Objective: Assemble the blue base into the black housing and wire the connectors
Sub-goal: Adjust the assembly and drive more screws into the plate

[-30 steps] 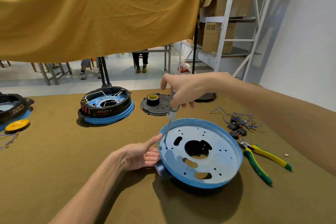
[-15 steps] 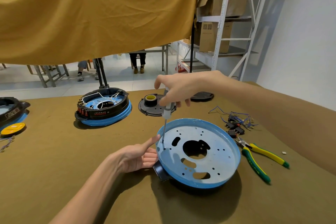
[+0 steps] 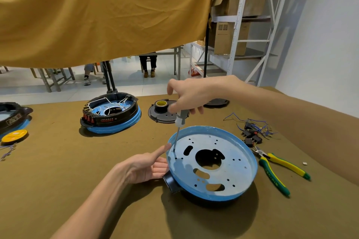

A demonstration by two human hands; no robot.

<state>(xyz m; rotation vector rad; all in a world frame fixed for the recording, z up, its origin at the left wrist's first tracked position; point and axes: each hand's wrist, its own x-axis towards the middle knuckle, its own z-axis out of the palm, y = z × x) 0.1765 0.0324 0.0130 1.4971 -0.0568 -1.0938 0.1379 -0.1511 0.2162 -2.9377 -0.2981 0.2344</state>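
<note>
The round blue base [image 3: 233,153] lies face up on the black housing [image 3: 172,182], whose dark edge sticks out at the lower left. My right hand [image 3: 191,97] grips a screwdriver [image 3: 178,130] held upright, its tip on a hole near the base's left rim. My left hand [image 3: 147,167] rests against the left side of the assembly, fingers straight, thumb up near the screwdriver tip. Loose black connectors with blue wires [image 3: 252,134] lie to the right of the base.
Green-yellow pliers [image 3: 275,169] lie right of the base. A wired black-and-blue unit [image 3: 112,114] sits at the back left, another unit [image 3: 11,118] at the far left beside a yellow disc [image 3: 14,136]. A black plate with a tape roll [image 3: 162,111] lies behind.
My right hand and the screwdriver shifted slightly left and down, the tip staying at the hole near the left rim. My left hand stayed against the assembly.
</note>
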